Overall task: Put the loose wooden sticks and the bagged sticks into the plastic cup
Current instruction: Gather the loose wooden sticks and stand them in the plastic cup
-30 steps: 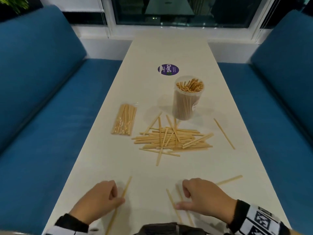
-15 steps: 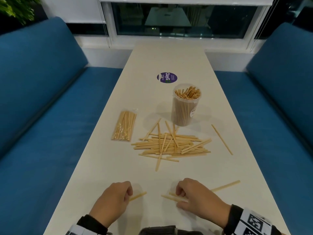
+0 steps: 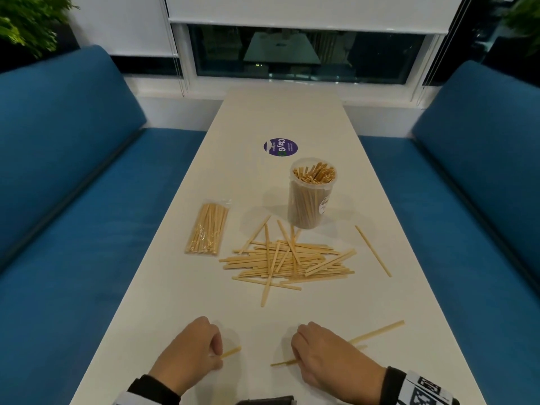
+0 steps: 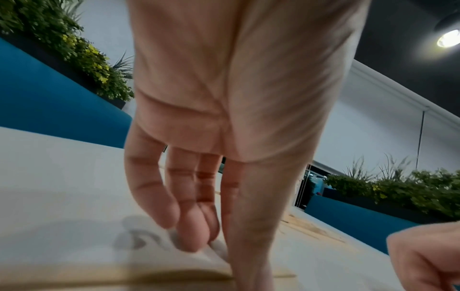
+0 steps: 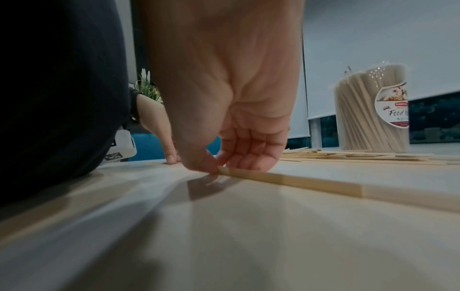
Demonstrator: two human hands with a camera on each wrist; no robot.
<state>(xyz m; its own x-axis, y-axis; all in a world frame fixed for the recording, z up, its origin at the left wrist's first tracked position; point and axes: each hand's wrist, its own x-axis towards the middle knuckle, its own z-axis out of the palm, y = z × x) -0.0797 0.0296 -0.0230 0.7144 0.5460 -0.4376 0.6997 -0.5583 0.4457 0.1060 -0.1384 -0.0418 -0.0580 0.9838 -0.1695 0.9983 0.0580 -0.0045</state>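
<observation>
A clear plastic cup packed with upright sticks stands mid-table; the right wrist view shows the cup with its label. In front of it lies a pile of loose wooden sticks, and the bagged sticks lie to the left. One stray stick lies right of the pile. At the near edge my left hand pinches a stick whose short end points right. My right hand pinches a stick at its thumb; another stick runs out from under it to the right.
The long white table runs away from me between two blue benches. A purple round sticker lies beyond the cup. A dark object sits at the near table edge.
My left hand has drawn its stick in, so only a short end shows. My right hand has gathered the sticks under it and turned them sideways. The head view has tilted upward.
</observation>
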